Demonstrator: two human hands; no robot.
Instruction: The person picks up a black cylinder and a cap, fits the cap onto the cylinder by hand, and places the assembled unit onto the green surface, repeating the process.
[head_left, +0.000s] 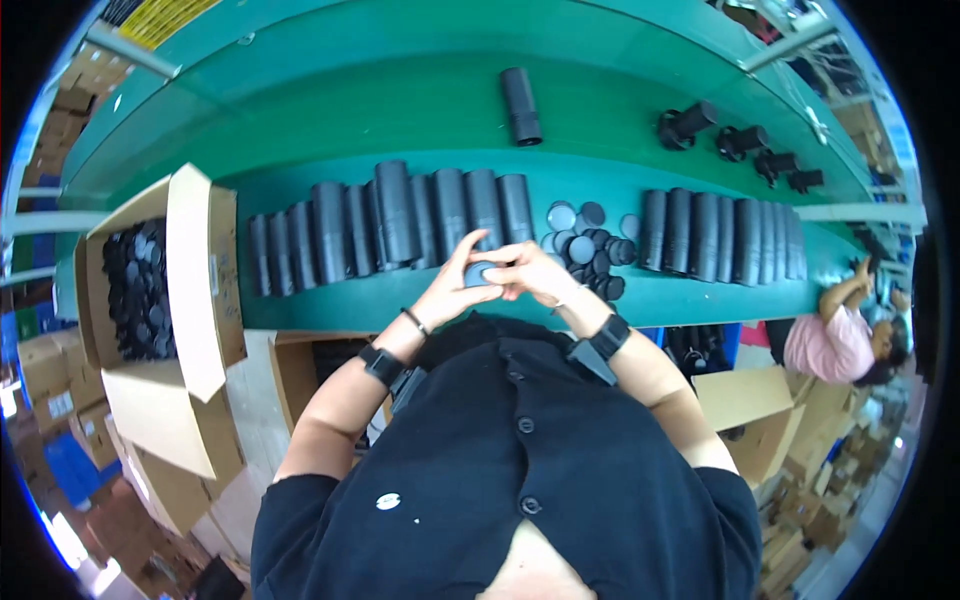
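Observation:
Close in front of my body, my left hand [452, 293] and my right hand [534, 273] meet around a round dark cap [480, 274]. Left fingers wrap its side, while the right thumb lies across its flat, shiny face. Whatever is beneath the cap is hidden by my hands. Just to the right of them lies a heap of loose round black caps [581, 249]. Behind and left of my hands, a row of black cylindrical tubes [395, 212] lies side by side. Another row of black tubes [712, 238] lies beyond the heap.
An open cardboard box [185, 285] full of black caps stands at the left. A single tube [521, 107] lies farther back on the green bench [400, 110]. Several flanged black parts [686, 126] sit at the back right. A co-worker [830, 335] in pink is at the far right.

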